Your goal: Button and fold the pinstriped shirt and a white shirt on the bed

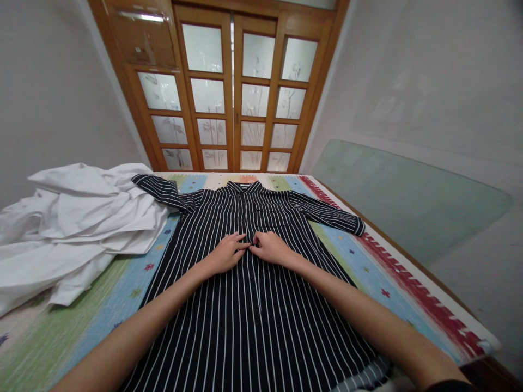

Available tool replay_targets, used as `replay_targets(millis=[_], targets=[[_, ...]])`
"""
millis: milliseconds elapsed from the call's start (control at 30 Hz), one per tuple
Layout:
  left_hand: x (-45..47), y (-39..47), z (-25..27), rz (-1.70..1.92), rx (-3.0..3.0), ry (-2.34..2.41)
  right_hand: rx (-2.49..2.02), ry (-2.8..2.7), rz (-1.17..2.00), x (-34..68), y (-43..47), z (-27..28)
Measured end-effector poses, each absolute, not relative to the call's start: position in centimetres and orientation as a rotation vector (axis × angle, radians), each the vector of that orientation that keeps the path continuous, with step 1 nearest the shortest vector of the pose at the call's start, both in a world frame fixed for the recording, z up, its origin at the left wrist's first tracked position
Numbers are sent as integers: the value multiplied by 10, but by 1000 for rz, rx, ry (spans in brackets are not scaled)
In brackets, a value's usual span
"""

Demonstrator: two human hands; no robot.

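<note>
A black shirt with white stripes (220,326) lies spread flat, front side up, its collar at the far end and its sleeves out to both sides. Over the button strip at chest height, my left hand (229,252) has thumb and forefinger closed at the cloth edge. Facing it from the right, my right hand (270,247) pinches the same strip, fingers curled. The fingertips of both hands almost meet and cover the spot between them. Below them, dark buttons (257,322) show along the strip. A chest pocket (273,215) sits just beyond my right hand.
A heap of white cloth (81,212) lies at the left, touching the shirt's sleeve. Under everything is a colourful striped sheet (392,277). A pale green panel (408,190) leans along the right wall. Wooden doors with glass panes (232,87) stand behind.
</note>
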State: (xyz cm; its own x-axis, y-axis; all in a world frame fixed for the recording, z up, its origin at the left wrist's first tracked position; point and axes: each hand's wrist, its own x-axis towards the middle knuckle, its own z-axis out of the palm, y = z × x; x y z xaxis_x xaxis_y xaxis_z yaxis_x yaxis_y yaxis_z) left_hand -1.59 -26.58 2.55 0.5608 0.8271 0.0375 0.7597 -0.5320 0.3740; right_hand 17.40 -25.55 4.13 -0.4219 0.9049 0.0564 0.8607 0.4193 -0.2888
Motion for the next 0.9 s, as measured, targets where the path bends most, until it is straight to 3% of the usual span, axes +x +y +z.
replay_targets(millis=[367,633,900], targets=[[-8,-262,26,585,2464,1272,-1544,-2417,427,174,-249,49],[8,-252,39,505,2394,1365,-1325,-2141,767,183,-242,35],[10,-252,43,371,1812,1392,-1360,-2093,945,183,-243,27]])
